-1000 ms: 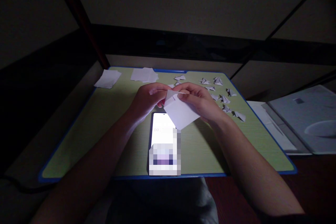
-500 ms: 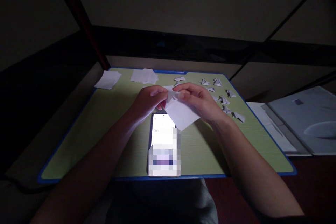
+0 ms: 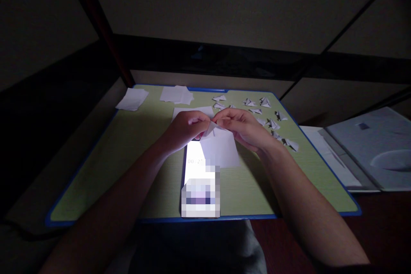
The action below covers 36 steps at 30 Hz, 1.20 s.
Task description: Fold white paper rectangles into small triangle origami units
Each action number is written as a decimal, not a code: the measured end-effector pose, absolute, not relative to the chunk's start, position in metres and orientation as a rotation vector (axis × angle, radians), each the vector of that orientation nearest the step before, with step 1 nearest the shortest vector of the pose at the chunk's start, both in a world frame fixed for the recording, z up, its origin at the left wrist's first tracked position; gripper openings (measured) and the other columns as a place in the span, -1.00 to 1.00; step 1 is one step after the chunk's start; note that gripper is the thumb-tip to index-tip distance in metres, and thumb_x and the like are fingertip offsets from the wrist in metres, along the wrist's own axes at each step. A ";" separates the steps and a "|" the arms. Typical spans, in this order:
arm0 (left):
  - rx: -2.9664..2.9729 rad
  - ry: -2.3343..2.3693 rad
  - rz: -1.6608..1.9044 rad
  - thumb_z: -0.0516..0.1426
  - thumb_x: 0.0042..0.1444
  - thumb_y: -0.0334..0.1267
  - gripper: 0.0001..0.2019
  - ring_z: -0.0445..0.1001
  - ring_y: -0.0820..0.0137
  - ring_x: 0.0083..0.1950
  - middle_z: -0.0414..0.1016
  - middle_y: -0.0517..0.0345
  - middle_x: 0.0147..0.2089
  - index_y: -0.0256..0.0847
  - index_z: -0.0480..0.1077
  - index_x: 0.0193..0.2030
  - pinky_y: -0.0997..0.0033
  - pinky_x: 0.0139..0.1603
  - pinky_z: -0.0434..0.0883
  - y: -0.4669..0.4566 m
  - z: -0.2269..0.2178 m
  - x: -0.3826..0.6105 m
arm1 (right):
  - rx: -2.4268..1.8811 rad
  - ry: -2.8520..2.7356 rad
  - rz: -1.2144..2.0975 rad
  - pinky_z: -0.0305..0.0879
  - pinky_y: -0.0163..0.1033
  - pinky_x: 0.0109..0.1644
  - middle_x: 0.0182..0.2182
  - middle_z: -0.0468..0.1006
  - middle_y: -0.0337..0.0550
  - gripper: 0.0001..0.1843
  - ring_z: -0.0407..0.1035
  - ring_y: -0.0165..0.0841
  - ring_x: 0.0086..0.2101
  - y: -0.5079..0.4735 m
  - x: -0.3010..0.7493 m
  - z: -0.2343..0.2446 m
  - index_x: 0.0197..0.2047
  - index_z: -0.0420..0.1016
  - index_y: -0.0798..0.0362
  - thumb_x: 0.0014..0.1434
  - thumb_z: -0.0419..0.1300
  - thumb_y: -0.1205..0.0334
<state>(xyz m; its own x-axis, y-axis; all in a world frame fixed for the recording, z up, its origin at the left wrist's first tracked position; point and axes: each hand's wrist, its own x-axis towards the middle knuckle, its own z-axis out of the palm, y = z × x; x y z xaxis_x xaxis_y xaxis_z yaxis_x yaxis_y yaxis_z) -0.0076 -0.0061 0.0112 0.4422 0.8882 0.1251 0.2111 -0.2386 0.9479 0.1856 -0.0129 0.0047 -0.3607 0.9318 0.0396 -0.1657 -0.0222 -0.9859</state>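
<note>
A white sheet of paper (image 3: 221, 150) hangs between my hands, its upper part folded to a point and its lower part flat. My left hand (image 3: 189, 127) is closed, pinching the folded tip from the left. From the right, my right hand (image 3: 242, 126) pinches the same top edge, with thumb and forefinger close to the left hand's fingertips. Below the sheet a lit phone (image 3: 194, 171) lies on the table, its upper right partly covered by the paper. Another white sheet (image 3: 192, 112) lies flat just behind my hands.
The green table (image 3: 105, 171) has a blue rim. Several small folded paper pieces (image 3: 265, 102) are scattered at the back right. One paper stack (image 3: 132, 99) lies at the far left corner, another paper stack (image 3: 175, 94) at the back. A pale flat box (image 3: 372, 150) stands right of the table.
The sheet has turned, so its lower part now hangs straighter and covers more of the phone. My hands have drawn together at the folded tip, uncovering more of the sheet behind.
</note>
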 end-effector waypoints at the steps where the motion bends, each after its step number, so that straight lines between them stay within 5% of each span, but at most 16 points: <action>1: 1.739 0.961 0.867 0.11 0.00 -0.26 -0.85 0.29 0.51 -0.55 0.35 0.24 -0.59 -0.26 0.45 -0.47 0.50 -0.53 0.22 -0.006 0.011 -0.008 | -0.864 -1.353 1.552 0.22 -0.31 -0.35 -0.44 0.57 -0.24 -0.88 0.35 -0.47 -0.44 -0.013 0.186 0.004 -0.36 0.61 0.06 -0.02 0.40 0.26; 23: 1.746 0.964 0.888 0.11 0.06 -0.15 -0.77 0.27 0.50 -0.51 0.38 0.23 -0.53 -0.28 0.46 -0.43 0.48 -0.50 0.16 -0.006 0.010 -0.007 | -0.726 -1.448 1.659 0.27 -0.36 -0.38 -0.44 0.60 -0.28 -0.75 0.38 -0.50 -0.46 -0.010 0.191 0.004 -0.24 0.54 0.07 -0.06 0.38 0.42; 36: 1.742 1.026 0.874 0.11 0.08 -0.14 -0.76 0.25 0.50 -0.54 0.35 0.23 -0.55 -0.26 0.43 -0.45 0.50 -0.56 0.12 -0.007 0.008 -0.006 | -0.760 -1.488 1.622 0.26 -0.34 -0.37 -0.46 0.52 -0.30 -0.75 0.34 -0.49 -0.46 -0.010 0.192 0.003 -0.19 0.50 0.05 0.04 0.39 0.30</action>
